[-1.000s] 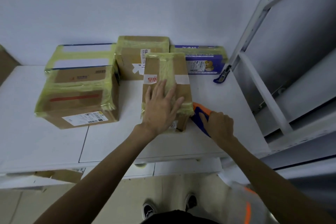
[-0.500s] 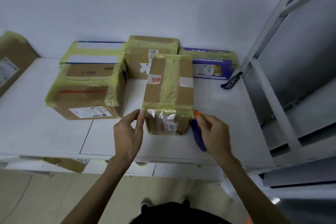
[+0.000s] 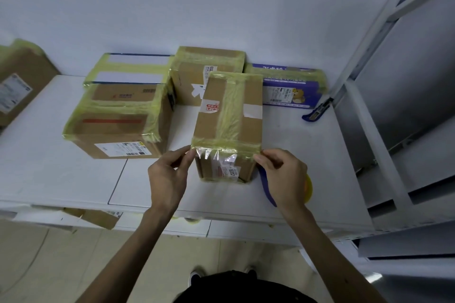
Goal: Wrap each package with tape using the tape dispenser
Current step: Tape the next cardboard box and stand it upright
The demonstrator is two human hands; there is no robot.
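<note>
Upright package point(image 3: 227, 118) stands mid-way along the table point(image 3: 61, 167). Left hand point(image 3: 167, 174) pinches the tape band point(image 3: 226, 145) at the near-left top corner. Right hand point(image 3: 283, 174), fingers curled round the tape dispenser point(image 3: 268, 192), touches the near-right corner. The cardboard is probably stiff and light (the film looks slippery), so grip it at the corners.

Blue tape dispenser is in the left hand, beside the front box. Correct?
No. The head view shows the blue tape dispenser in the right hand, beside the front box. The left hand pinches the box's near left corner.
</note>
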